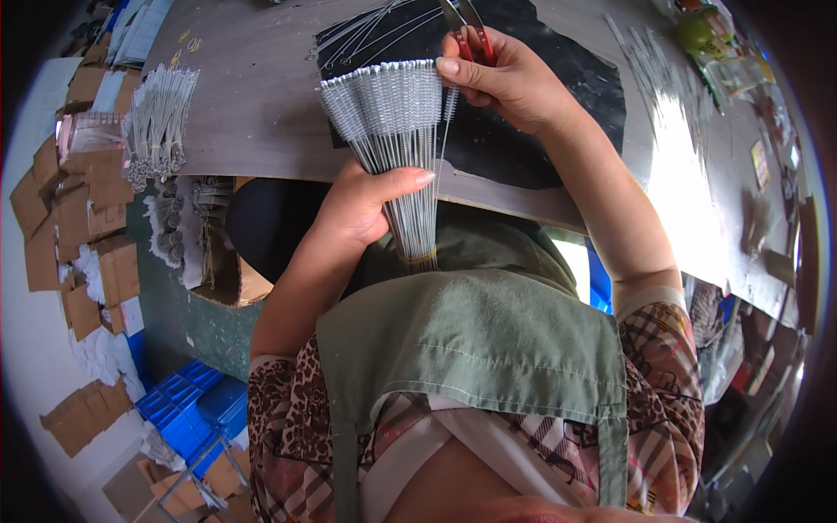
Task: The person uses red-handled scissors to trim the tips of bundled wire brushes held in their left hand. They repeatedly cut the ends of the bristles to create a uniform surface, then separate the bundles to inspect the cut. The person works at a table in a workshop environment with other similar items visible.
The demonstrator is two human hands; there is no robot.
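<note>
My left hand [370, 196] is closed around the stems of a fanned bundle of thin wire brushes [384, 100]. White bristle ends point away from me, and a band [418, 261] circles the stems near my apron. At the bundle's far right corner, the thumb and fingers of my right hand [510, 83] pinch together beside the bristle tips. A single brush [449, 113] hangs below those fingers, slightly apart from the rest. The same hand also holds a two-armed metal tool with red grips [475, 44]; its far end is cut off by the picture's edge.
Loose looped wire stems [349, 39] lie on a black mat [558, 87] on the grey table [253, 105]. Another brush bundle [161, 113] rests at the table's left edge. More thin wires [658, 78] lie right. Cardboard boxes [113, 270] and blue crates [187, 397] are at left.
</note>
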